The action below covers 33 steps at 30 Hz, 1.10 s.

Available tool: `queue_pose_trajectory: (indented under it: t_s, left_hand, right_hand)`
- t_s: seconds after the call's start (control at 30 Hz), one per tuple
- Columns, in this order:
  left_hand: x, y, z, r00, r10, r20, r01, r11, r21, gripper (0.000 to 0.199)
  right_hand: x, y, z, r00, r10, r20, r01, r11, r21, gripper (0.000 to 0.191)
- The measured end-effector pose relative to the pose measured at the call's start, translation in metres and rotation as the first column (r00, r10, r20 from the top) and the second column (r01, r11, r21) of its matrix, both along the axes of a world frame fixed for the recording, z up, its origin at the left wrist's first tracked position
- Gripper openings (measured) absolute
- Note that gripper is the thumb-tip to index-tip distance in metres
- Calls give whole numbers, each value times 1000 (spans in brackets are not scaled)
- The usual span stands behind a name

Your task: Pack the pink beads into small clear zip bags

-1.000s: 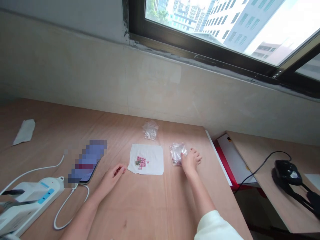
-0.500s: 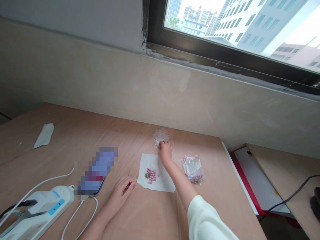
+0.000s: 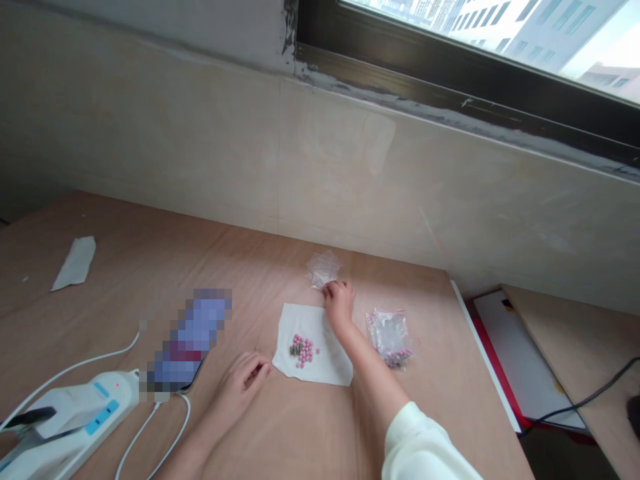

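Observation:
My right hand [image 3: 340, 305] reaches over the back right part of a white paper sheet [image 3: 327, 363], its fingertips pinched at the lower edge of some clear plastic bags [image 3: 323, 268]. What the fingertips hold is too small to tell. Pink round pills [image 3: 303, 349] and several dark greenish capsules [image 3: 295, 349] lie together on the paper. To the right of my forearm are clear bags [image 3: 389, 337] with pink pills at the bottom. My left hand [image 3: 246, 375] rests on the table beside the paper's left edge, fingers curled together, nothing visible in them.
A blurred phone [image 3: 190, 343] lies left of my left hand, with a white cable. The white power strip [image 3: 83, 417] is at the front left. A paper scrap [image 3: 75, 263] lies at the back left. Beyond the table's right edge is a shelf [image 3: 575, 333] with a black cable.
The camera view has tilted down a little. My right hand has shifted slightly right along the lower edge of the clear bags. My left hand stays where it was.

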<state>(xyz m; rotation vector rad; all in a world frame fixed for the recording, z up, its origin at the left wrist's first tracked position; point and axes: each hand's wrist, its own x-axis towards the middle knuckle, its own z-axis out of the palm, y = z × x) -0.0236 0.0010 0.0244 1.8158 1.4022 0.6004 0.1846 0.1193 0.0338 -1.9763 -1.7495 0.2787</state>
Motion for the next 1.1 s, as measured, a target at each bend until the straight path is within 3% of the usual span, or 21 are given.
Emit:
queue_pose_trajectory:
  t_s: [0.07, 0.13, 0.2, 0.3, 0.4, 0.47, 0.57, 0.7, 0.77, 0.83, 0.93, 1.1]
  left_hand:
    - [0, 0, 0, 1000, 15, 15, -15, 1000, -18, 25]
    - [-1, 1, 0, 997, 48, 58, -44, 997, -68, 25]
    - [1, 4, 4, 981, 115, 154, -90, 982, -164, 25]
    - [7, 8, 18, 917, 238, 318, -127, 934, -334, 29]
    - [16, 9, 36, 877, 215, 430, -43, 926, -374, 35]
    - [19, 7, 45, 873, 156, 462, 32, 927, -373, 29]
    - [19, 1, 52, 886, 103, 452, 81, 925, -370, 20]
    - [14, -8, 58, 896, 105, 432, 71, 925, -372, 15]
    - [14, -12, 63, 900, 88, 427, 84, 926, -367, 15]
    - [15, -15, 69, 906, 69, 417, 95, 928, -361, 17]
    - [17, -17, 77, 914, 49, 404, 99, 936, -338, 19]
    - [19, -17, 85, 932, 10, 362, 117, 938, -326, 20]
  right_hand:
    - [3, -7, 11, 986, -61, -155, 74, 994, 83, 17]
    - [4, -22, 25, 922, -90, -377, 151, 980, 133, 16]
    - [2, -44, 37, 775, -71, -628, 155, 985, 79, 16]
    - [-6, -81, 44, 459, -90, -884, 2, 995, -100, 19]
    - [-14, -113, 36, 221, -189, -957, -151, 963, -225, 20]
    - [-17, -128, 28, 150, -240, -959, -170, 949, -264, 20]
    - [-16, -141, 21, 207, -269, -941, -128, 946, -299, 21]
    - [-16, -151, 34, 548, -253, -798, 170, 967, -190, 18]
    - [-21, -156, 46, 689, -210, -693, 213, 974, -82, 13]
    - [-31, -162, 59, 767, -83, -636, 94, 995, -16, 7]
    - [-47, -166, 70, 790, 108, -603, -130, 992, 7, 6]
    - [-59, -161, 73, 740, 150, -656, -288, 952, -107, 14]
